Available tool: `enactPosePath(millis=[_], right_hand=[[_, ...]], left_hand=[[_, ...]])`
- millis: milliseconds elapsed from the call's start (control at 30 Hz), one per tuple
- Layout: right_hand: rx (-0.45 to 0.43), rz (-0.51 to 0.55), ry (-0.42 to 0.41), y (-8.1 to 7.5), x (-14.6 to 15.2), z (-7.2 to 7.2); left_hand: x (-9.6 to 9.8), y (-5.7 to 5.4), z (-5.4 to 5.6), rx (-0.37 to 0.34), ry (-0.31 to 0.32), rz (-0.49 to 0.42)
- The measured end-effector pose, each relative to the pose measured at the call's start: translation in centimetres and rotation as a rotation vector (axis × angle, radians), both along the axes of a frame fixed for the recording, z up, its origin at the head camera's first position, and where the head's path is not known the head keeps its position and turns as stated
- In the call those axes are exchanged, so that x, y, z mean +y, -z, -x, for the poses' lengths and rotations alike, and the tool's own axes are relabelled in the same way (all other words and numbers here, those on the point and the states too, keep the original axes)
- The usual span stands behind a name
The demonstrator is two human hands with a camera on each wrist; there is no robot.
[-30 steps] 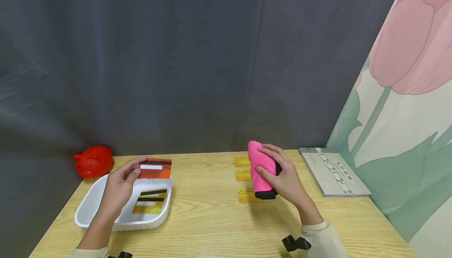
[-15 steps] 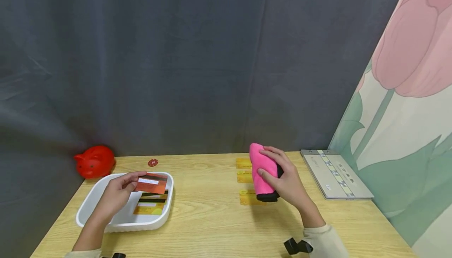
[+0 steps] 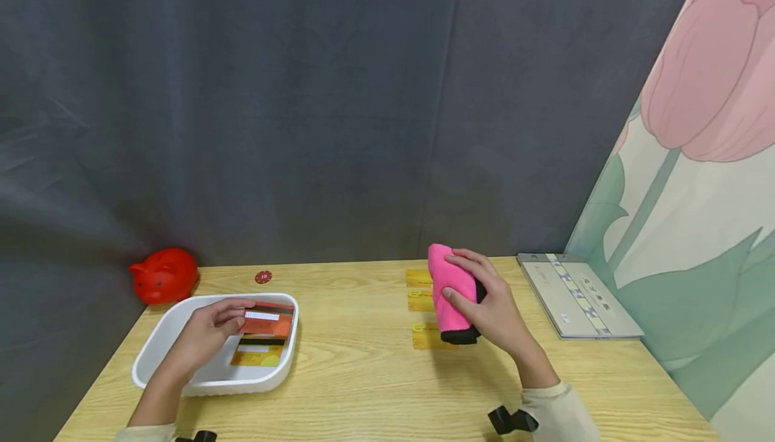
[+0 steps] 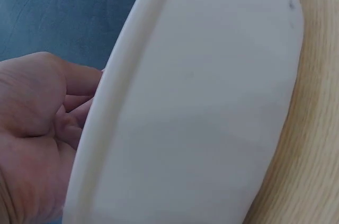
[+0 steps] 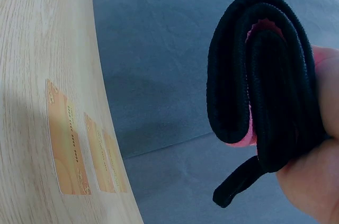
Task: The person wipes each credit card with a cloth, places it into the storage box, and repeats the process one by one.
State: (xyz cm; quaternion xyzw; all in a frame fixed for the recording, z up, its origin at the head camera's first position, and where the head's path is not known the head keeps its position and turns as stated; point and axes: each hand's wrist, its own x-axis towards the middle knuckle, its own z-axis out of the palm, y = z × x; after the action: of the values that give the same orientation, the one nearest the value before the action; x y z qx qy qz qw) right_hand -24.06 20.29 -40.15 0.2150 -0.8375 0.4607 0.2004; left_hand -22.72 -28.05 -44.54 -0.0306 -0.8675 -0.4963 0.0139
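Note:
My left hand (image 3: pixel 206 333) pinches a red-orange card (image 3: pixel 269 323) with a dark stripe and a white strip by its left edge, low inside the white plastic tray (image 3: pixel 140 361). Under it lie yellow cards (image 3: pixel 257 356) with dark stripes, partly covered. In the left wrist view the tray's wall (image 4: pixel 190 97) hides the card and the fingertips. My right hand (image 3: pixel 487 301) grips a folded pink cloth (image 3: pixel 451 294) with black edging, held above the table; the right wrist view shows its black folded end (image 5: pixel 259 86) and a small loop.
Several yellow cards (image 3: pixel 426 336) lie in a column on the wooden table, partly behind the cloth. A red piggy bank (image 3: pixel 163 277) stands at the back left, and a red chip (image 3: pixel 263 277) lies behind the tray. A grey book (image 3: pixel 578 297) is at the right. A dark curtain backs the table.
My left hand has lowered the red-orange card into the tray, over the yellow cards. The red chip behind has come into sight. My right hand keeps the cloth in nearly the same place.

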Motion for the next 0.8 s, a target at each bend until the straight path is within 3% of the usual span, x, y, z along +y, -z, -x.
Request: enactPosePath(millis=[300, 533, 800], right_hand=[[-0.005, -0.003, -0.004, 0.08, -0.08, 0.1], [-0.004, -0.008, 0.0, -0.02, -0.14, 0.03], [-0.007, -0.011, -0.001, -0.11, -0.22, -0.07]], left_hand=[[-0.79, 0.14, -0.06, 0.01, 0.084, 0.013], [-0.51, 0.08, 0.2, 0.015, 0.058, -0.016], [-0.39, 0.32, 0.15, 0.032, 0.085, -0.038]])
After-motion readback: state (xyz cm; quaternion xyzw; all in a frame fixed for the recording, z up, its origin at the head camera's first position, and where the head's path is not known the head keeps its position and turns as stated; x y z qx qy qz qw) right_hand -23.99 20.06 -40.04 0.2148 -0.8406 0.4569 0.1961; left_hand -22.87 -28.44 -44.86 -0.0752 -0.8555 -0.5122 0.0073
